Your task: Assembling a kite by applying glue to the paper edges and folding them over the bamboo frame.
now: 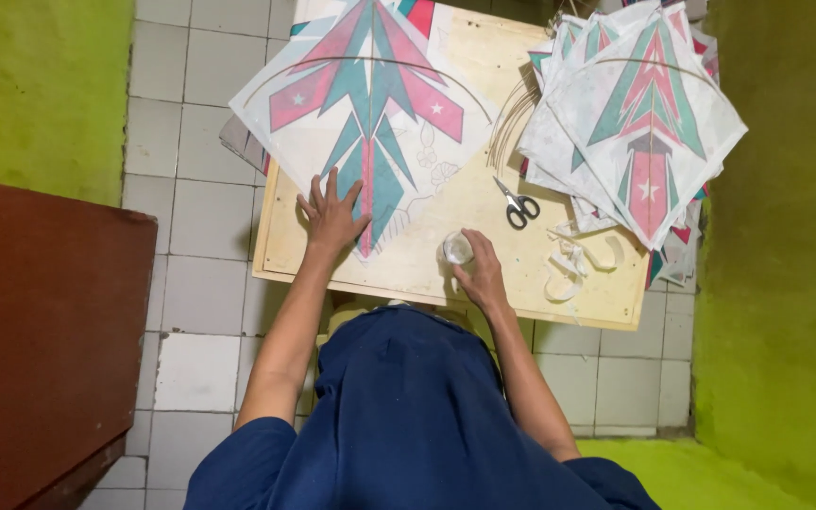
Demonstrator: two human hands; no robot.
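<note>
Head view: left hand (pixel 332 215) lies flat, fingers spread, on the lower tip of the white paper kite with red and teal pattern (pixel 365 109); right hand (pixel 480 274) curls around a small clear round pot (pixel 457 249) just beside it on the pale wooden board (pixel 465 203). Risk: the thin paper may tear or crease under heavy pressing, or the pot could tip and smear it.

We count one kite (pixel 367 113) under the left grip (pixel 332 215), one stack of kites (pixel 637 123), one pair of scissors (pixel 518 205), and one small jar (pixel 457 249) at the right grip (pixel 480 272).

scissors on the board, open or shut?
Shut. The scissors lie flat on the wooden board, blades together in a single line pointing up-left, black handles side by side. Neither hand touches them.
</note>
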